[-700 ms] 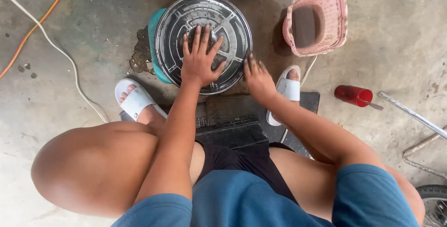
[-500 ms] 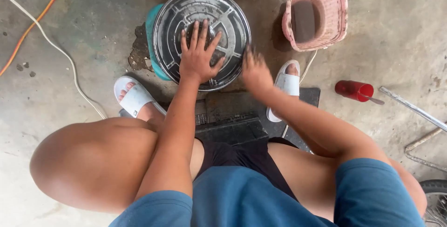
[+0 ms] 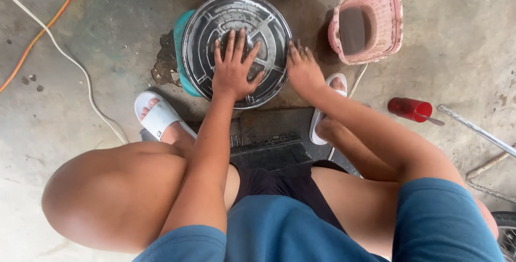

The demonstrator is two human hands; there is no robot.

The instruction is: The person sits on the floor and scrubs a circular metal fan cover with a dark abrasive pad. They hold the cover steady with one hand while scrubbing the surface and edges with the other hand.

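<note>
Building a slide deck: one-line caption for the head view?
Left hand flat on a round black ribbed cover, right hand at its rim.

A person seen from above wears a blue short-sleeved shirt [image 3: 279, 230], dark shorts [image 3: 285, 184] and white slide sandals [image 3: 158, 116]. Arms, knees and both hands [image 3: 234, 71] are bare.

Round ribbed cover [image 3: 236, 25] lies on a tub [image 3: 180, 52], centre top of the floor. Left hand [image 3: 234, 71] flat on the cover's middle; right hand [image 3: 303, 71] at its 3 o'clock rim. Basket [image 3: 395, 25] at 2 o'clock from cover, screwdriver [image 3: 411, 110] at 4. Cords [image 3: 64, 52] at 9. Sandalled feet [image 3: 158, 117] at 6, either side.
</note>
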